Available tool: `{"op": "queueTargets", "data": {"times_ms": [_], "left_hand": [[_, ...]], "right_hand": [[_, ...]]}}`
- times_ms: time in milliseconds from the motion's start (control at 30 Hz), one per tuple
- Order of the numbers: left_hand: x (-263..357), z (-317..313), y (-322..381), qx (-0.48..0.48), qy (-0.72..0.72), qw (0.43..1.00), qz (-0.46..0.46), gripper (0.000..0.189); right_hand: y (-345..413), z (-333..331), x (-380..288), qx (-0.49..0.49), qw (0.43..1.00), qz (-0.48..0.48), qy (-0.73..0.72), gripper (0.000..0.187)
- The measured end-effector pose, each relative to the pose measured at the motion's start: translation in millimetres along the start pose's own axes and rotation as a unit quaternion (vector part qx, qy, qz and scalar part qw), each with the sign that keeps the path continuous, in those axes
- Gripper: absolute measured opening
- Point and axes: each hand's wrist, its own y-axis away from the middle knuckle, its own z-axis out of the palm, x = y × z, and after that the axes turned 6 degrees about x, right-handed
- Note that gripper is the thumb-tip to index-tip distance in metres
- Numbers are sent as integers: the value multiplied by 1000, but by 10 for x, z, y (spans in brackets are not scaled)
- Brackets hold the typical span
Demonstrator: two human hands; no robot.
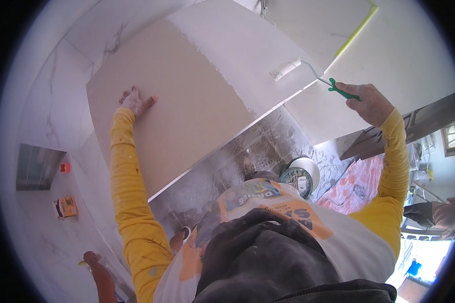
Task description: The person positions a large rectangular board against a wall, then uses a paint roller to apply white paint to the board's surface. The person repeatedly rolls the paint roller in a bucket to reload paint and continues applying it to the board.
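Observation:
My right hand (371, 102) grips the green handle of a small paint roller (286, 69). The roller's white, coated sleeve lies over the whitened part of a large flat panel (174, 110), near its long edge. White coating (242, 41) covers the panel's far right part, with a ragged border against the bare beige surface. My left hand (136, 102) rests on the beige part towards its left side, fingers spread and holding nothing. Pale dust or paint marks its fingers.
Below the panel's edge a round bucket (296, 181) stands on the dusty floor. A co-worker's arm (100, 274) reaches in at lower left, by the marble-patterned wall (45, 227). A small box (65, 207) is near a wall niche. Another person (436, 214) is at far right.

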Motion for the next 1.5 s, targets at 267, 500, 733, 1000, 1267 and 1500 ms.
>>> {"op": "queueTargets", "data": {"times_ms": [267,500,733,1000,1267,1500], "left_hand": [[-21,-10,-22,-8,-6,1000,-2,118],[-36,4,-69,-40,24,999,-17,119],[-21,-42,103,-38,41,996,-63,113],[80,-56,78,-30,6,998,-50,109],[-234,180,-232,8,-126,990,70,106],[-644,459,-824,61,-3,993,102,111]], "right_hand": [[-1704,645,-299,99,979,-150,93,46],[-4099,904,-1105,104,988,-92,72,32],[-5008,848,-1777,86,995,-59,11,36],[-4812,977,-2120,90,987,-127,49,33],[-2525,1034,-1543,35,994,-94,40,35],[-318,1451,-686,132,981,-135,54,53]]}}
